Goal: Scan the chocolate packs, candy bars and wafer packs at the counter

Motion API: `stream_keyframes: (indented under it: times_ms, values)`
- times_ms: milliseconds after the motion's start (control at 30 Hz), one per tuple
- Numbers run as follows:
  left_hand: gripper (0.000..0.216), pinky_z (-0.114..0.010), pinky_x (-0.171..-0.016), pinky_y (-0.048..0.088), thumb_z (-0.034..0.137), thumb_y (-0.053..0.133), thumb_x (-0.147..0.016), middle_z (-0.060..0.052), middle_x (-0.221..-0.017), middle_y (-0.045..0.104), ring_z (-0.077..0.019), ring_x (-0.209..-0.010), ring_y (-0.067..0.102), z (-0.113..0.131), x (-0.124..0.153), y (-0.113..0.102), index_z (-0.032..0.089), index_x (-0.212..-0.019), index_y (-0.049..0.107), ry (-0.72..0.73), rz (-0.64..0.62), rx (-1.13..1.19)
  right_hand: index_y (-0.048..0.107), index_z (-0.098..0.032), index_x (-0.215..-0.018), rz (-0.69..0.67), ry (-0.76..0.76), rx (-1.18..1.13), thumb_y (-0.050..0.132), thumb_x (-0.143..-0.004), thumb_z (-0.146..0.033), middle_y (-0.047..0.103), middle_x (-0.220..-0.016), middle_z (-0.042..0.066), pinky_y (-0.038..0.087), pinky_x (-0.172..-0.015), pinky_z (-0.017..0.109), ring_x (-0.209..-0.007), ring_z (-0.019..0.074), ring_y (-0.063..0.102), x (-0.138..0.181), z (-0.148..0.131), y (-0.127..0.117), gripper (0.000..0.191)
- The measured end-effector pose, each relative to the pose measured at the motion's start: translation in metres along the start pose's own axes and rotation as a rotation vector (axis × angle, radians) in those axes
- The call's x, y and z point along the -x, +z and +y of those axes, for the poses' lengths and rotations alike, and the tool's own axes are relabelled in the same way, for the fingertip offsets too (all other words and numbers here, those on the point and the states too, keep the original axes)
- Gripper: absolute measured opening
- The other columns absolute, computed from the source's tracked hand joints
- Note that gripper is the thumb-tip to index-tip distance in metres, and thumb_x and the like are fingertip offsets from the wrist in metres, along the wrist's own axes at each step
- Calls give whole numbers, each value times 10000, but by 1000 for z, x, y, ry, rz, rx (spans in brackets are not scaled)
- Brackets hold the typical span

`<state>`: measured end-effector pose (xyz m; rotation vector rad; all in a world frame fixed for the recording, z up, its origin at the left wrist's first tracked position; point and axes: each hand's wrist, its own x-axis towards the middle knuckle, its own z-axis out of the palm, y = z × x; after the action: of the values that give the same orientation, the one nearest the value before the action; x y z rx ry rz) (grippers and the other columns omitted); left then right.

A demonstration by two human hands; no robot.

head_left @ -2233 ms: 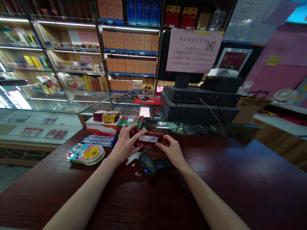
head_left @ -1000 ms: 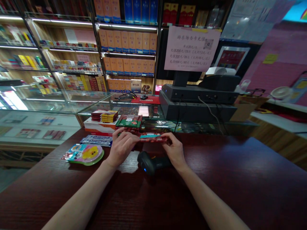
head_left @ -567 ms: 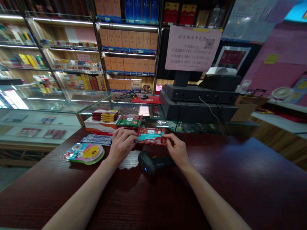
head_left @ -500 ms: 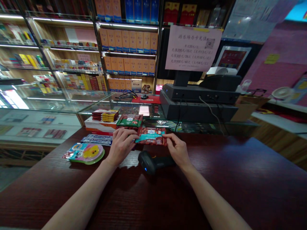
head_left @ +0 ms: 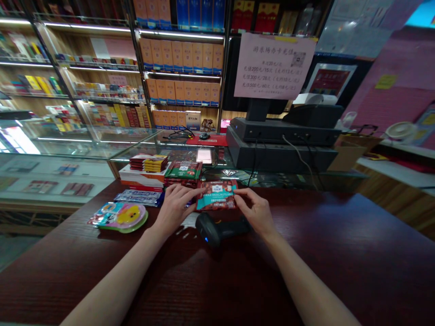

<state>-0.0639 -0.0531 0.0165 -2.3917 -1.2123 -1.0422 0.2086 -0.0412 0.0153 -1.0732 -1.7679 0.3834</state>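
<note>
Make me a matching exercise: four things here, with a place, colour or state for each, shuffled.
Things:
1. Scanner
2. Hazelnut pack
3. Mouse
4. Sign

Descriptions:
A. Lies on a red mat
B. Pale pink
C. Shows a blue light
D. Between the left hand and the right hand

Pairs: 1-C, 2-D, 3-A, 4-B

At frame centre I have the packet (head_left: 219, 198) between my left fingers (head_left: 189, 195) and right fingers (head_left: 247, 194); just below it, the scanner (head_left: 211, 231) on the table (head_left: 312, 258); toy pack (head_left: 118, 216) further left; till (head_left: 282, 156) behind, upper right.
</note>
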Motion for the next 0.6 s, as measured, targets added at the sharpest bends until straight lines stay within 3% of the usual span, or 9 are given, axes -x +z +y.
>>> stream_keyframes:
  times_ms: [400,600]
  values:
    - [245,-497,-1130,326,246,610,-941,-7,-1147,746,-197,-1053,665,-11,4,8,299,-1164,694,-130,-24,182,689,-258,-1216,-124,16,-119,719,-865,-380,746,-1183,37,531,-999,375,-1094,225,701,-3,16,0,373]
    - [358,-498,-1121,363,246,535,-959,-38,-1261,694,-216,-1186,602,-13,-1,6,284,-1299,638,-155,-104,218,597,-297,-1385,-219,-65,-77,763,-837,-354,647,-1372,53,457,-1115,411,-1274,243,604,-4,25,-7,576]
